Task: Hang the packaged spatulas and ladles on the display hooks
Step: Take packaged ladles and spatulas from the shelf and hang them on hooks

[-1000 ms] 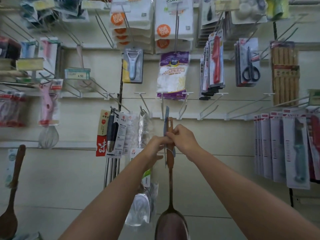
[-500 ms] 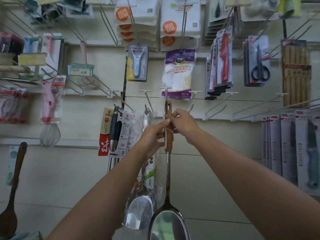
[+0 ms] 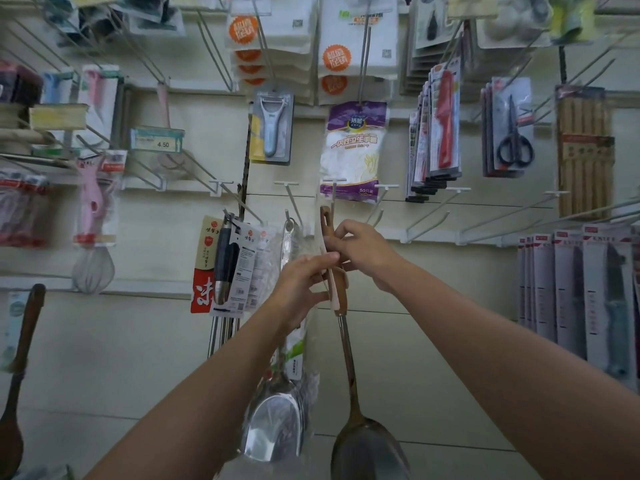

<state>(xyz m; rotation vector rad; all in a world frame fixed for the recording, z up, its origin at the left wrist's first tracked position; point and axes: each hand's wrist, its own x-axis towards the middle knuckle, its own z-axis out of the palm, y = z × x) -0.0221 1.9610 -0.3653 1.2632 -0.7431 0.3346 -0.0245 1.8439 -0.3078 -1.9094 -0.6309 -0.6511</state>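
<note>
Lifting since a second earlier, both hands, left hand [image 3: 304, 282] and right hand [image 3: 363, 251], pinched the ladle [image 3: 341, 296] handle, its hole reaching the hook [image 3: 333, 202] at 12 o'clock, nearly hung.

both arms reach up and forward. left hand [image 3: 304, 282] and right hand [image 3: 363, 251] meet close together, fingers curled in a pinch, right slightly higher.

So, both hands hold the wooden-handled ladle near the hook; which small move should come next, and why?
Probably lift the ladle slightly and guide its handle hole onto the hook. The handle top sits just below the hook, and the left hand and right hand steady it.
</note>
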